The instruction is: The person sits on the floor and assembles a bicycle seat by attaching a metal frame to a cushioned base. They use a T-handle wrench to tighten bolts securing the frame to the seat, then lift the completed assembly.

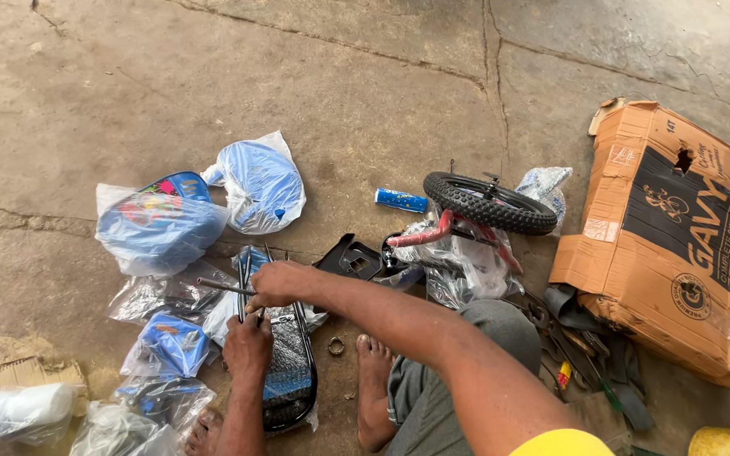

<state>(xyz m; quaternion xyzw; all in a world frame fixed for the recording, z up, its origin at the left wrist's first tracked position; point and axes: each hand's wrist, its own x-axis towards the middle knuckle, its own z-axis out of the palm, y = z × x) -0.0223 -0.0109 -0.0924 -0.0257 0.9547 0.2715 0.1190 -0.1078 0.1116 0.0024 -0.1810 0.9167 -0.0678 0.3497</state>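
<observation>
My right hand [279, 283] grips a thin dark metal rod [220, 286] that sticks out to the left. Just below it, my left hand [248, 344] closes on the upper end of a black mudguard with thin metal stays [291, 371], partly wrapped in clear plastic, which lies on the concrete floor between my bare feet. A small metal ring [336, 345] rests by my right foot.
Plastic bags with blue parts [159, 224] [261, 186] lie at the left. A small black tyre on a red frame [489, 203], a blue grip [400, 200], a black plastic part [350, 256], tools [580, 355] and a torn cardboard box [669, 236] sit to the right.
</observation>
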